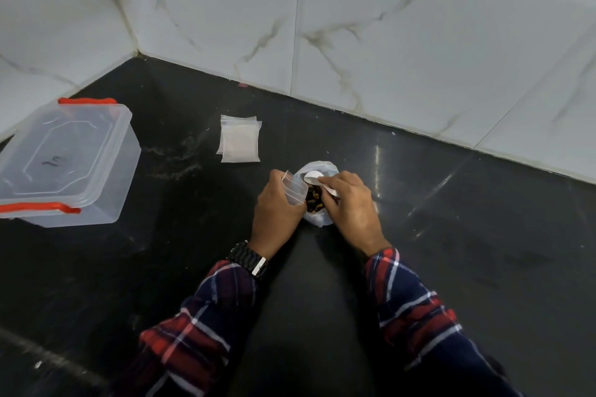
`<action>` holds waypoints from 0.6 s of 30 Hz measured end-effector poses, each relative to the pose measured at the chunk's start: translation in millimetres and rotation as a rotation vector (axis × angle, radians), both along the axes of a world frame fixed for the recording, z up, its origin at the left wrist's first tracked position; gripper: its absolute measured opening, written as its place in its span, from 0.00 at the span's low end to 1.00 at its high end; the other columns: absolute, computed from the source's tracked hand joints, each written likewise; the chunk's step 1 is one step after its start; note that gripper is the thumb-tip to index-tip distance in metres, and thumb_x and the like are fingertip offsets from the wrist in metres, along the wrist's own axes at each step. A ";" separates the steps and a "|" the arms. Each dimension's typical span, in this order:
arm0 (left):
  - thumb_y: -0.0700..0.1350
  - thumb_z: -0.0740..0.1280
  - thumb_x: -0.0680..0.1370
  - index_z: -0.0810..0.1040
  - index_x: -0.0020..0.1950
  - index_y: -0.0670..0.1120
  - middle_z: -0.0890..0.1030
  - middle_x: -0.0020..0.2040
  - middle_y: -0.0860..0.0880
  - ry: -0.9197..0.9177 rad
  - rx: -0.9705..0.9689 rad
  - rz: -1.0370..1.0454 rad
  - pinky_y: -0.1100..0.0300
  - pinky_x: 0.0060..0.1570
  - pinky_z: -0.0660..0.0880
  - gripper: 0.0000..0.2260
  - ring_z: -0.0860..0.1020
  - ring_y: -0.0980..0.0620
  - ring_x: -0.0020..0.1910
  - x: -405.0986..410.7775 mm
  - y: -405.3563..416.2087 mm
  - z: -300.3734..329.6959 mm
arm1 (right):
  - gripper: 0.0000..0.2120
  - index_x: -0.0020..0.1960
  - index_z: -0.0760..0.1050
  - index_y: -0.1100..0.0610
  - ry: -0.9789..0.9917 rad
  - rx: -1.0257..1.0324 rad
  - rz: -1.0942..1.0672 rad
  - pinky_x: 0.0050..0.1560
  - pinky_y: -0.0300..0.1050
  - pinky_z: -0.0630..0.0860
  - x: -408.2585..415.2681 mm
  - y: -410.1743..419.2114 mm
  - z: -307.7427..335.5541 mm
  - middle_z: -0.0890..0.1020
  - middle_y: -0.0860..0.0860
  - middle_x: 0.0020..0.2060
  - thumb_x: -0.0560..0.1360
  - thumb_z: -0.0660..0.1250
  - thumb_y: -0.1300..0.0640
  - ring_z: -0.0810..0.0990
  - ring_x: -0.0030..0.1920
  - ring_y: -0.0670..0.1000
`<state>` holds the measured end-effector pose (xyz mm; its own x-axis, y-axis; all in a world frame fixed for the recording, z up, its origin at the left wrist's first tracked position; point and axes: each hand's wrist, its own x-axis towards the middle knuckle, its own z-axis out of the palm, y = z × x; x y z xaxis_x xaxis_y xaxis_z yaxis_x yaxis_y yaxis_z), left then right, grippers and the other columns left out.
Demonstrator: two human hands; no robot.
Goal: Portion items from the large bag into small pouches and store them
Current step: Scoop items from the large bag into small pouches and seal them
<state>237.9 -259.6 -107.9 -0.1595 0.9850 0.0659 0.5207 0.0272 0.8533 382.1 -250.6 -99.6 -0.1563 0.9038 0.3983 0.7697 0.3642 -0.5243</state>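
At the far left we see a clear plastic container (69,159) with red clasps (38,207) standing on the black countertop (451,235), its lid on and tucked close to the marbled wall tiles (403,25). A few small dark specks show through the lid, though we cannot tell what they are. Further right, well apart from the container, a small stack of empty clear pouches (240,138) lies flat on the counter, their edges slightly fanned.

Nearer to us and to the right of that stack, our left hand (275,212) is closed around one small pouch (294,188), pinching it upright with its mouth held open and tilted toward the large bag. A dark watch (250,259) sits on that wrist above a plaid sleeve (200,325) in navy, red and white.

Touching the pouch on its right is the large bag (317,196), a crumpled whitish plastic bag resting on the counter between both hands, its top open so that dark brown and orange pieces (313,198) show inside. Our right hand (351,203) grips the handle of a white spoon (314,175), whose bowl sits over the bag's opening just beside the pouch mouth. We cannot tell whether the spoon holds anything.
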 end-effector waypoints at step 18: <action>0.39 0.72 0.71 0.72 0.57 0.43 0.79 0.48 0.50 -0.320 -0.042 0.165 0.60 0.49 0.74 0.16 0.78 0.52 0.47 5.0 -1.9 -5.6 | 0.14 0.62 0.77 0.58 -0.137 0.005 0.074 0.44 0.54 0.78 1.6 -3.8 0.4 0.81 0.55 0.51 0.77 0.63 0.59 0.79 0.50 0.58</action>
<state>242.9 -261.6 -113.4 -0.3224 0.9451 -0.0530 0.2132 0.1270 0.9687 383.7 -254.4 -99.2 -0.2754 0.8860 0.3730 0.8047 0.4248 -0.4147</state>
